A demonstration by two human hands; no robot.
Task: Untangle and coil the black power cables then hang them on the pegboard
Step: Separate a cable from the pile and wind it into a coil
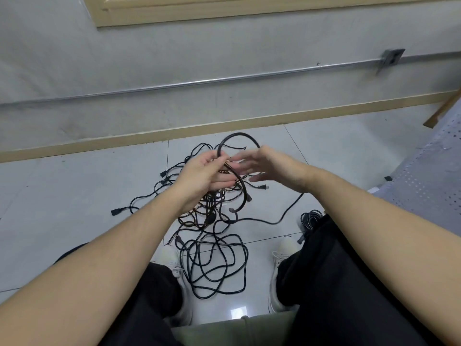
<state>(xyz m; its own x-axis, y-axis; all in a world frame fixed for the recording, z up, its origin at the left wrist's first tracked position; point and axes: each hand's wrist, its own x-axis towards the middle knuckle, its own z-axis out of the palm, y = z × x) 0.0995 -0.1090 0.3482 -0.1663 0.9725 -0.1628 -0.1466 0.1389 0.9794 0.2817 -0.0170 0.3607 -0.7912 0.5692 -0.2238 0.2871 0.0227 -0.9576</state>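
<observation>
The left hand (207, 174) grips a thick black cable (238, 138) between thumb and curled fingers, holding it up over the floor (74, 196). From that grip the cable arches up and to the right in a loop, passing behind the right hand (269, 166), and another run of it curves down from the left hand to a plug end (249, 197) hanging in the air. The right hand is blurred; its fingers are stretched out toward the left hand, palm turned inward, and they look straight and loose, with nothing gripped. Below both hands a tangle (212, 211) of thin black cables lies on the tiled floor, with several plug ends sticking out to the left and right. Nearer the person, between two white shoes (172, 258), lies a looser heap of loops (217, 265). A small coiled bundle (310, 218) sits on the floor just beside the right knee. One strand runs from the tangle out toward the right forearm. Beyond the tangle a beige skirting (124, 141) meets the grey wall (149, 51), along which a metal conduit (199, 82) runs.
</observation>
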